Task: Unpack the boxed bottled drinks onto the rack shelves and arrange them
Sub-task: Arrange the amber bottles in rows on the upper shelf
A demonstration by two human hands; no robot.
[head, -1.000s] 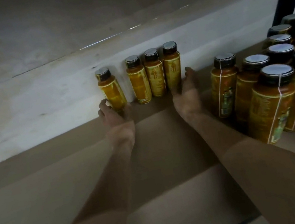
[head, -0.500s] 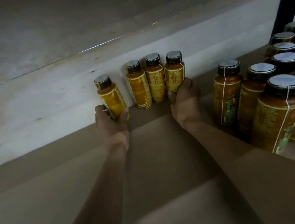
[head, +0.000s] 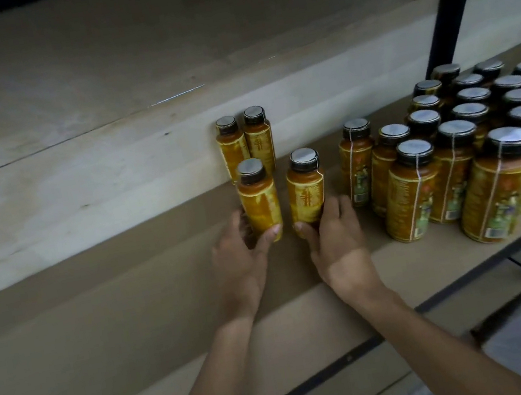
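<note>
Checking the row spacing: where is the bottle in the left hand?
Head view, centre: the bottle in the left hand is in front of the back pair of bottles, left of the second bottle in the right hand.

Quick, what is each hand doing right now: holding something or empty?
The left hand is closed around the left front bottle, near its base.
The right hand is closed around the right front bottle, near its base.
</note>
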